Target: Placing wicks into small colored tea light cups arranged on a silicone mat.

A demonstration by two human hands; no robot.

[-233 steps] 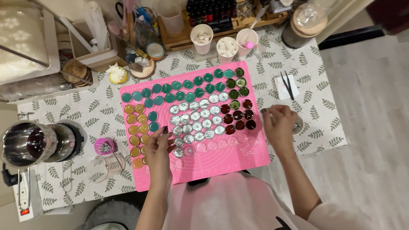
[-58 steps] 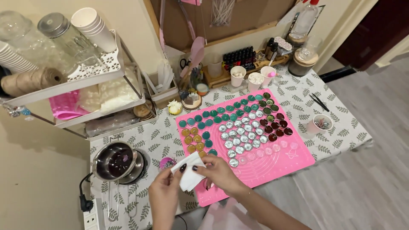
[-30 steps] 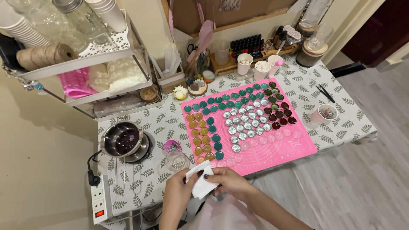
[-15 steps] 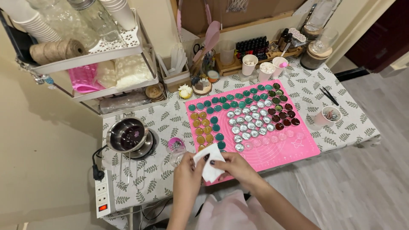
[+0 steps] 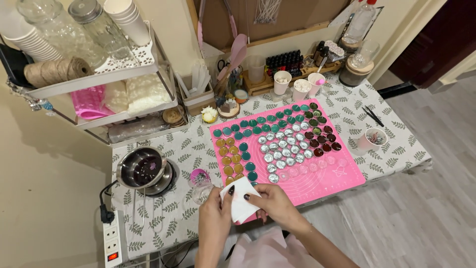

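Observation:
Both of my hands hold a white tissue over the table's near edge, by the front left corner of the pink silicone mat. My left hand grips its left side with the thumb on top. My right hand pinches its right side. The mat carries several small round tins in teal, gold, silver and dark red. A small clear glass with a pink rim stands just left of the mat, close above my left hand.
A metal pot sits on a small burner at left, with a power strip below it. A white shelf rack holds jars, cups and twine. Cups, bottles and tools line the back; a white cup stands at right.
The hands left the tins on the mat and took up the white tissue at the near edge. Over the last second they keep working it while the view shifts slightly.

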